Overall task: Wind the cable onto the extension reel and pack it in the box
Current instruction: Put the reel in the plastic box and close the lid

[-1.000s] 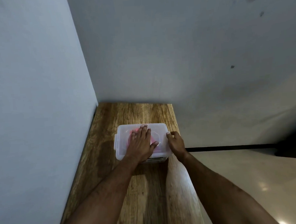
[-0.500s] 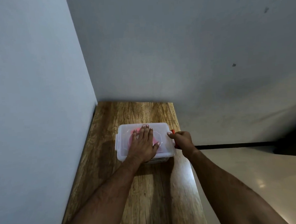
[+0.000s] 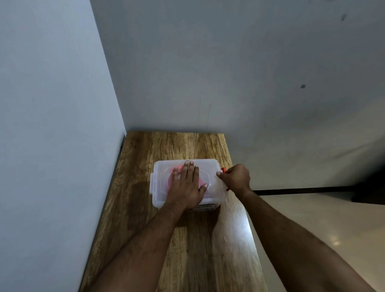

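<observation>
OK, box (image 3: 160, 187) lid on, sits on wooden table (image 3: 206, 252), pink reel inside. My left hand (image 3: 187, 188) flat, pressing lid. Right hand (image 3: 235, 178) curled shut on red latch (image 3: 223, 170) at box's right end (nearer hand); clip next, I reckon.

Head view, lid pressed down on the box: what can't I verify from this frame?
- Reel and cable: only a pink blur shows through the frosted lid; the left hand covers most of it, so the winding cannot be checked.
- Right-side red latch: the right hand hides nearly all of it; engaged or not is unclear.
- Box front wall: mostly hidden under the lid overhang.
</observation>
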Available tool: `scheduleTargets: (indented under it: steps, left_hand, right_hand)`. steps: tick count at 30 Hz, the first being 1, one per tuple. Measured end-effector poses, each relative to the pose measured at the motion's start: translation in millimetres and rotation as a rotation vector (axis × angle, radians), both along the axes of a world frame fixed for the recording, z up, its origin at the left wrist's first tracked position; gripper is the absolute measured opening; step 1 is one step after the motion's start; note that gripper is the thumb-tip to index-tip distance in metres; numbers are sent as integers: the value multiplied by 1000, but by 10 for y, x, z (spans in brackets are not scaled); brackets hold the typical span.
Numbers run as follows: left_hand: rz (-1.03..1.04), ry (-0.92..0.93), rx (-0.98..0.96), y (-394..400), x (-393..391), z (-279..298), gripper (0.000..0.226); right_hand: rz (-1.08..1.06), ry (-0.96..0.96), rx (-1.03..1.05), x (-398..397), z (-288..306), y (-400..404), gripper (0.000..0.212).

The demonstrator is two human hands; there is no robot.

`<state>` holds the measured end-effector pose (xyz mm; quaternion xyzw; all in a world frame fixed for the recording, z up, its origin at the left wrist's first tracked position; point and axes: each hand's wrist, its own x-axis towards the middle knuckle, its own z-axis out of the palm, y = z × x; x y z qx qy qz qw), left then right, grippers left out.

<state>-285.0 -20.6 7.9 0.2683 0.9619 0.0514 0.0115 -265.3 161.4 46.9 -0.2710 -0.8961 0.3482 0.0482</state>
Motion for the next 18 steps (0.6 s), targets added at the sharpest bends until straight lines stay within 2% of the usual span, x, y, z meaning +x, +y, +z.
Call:
scheduleTargets:
  steps: [3, 7, 12, 16, 18]
  left_hand:
    - [5, 3, -7, 3, 0, -2, 76]
    - [6, 20, -8, -8, 14, -24, 76]
    - [34, 47, 50, -25, 44, -3, 71]
    - [60, 51, 33, -119, 32, 67, 75]
    - [110, 88, -6, -223, 7, 118, 70]
  right_hand:
    - [3, 32, 131, -26, 44, -105, 12]
    - [17, 52, 256, 44, 39, -186, 11]
    - [273, 266, 467, 111, -65, -394, 37]
    - [520, 275, 584, 46, -142, -621, 54]
    - [595, 172, 570, 11, -191, -708, 61]
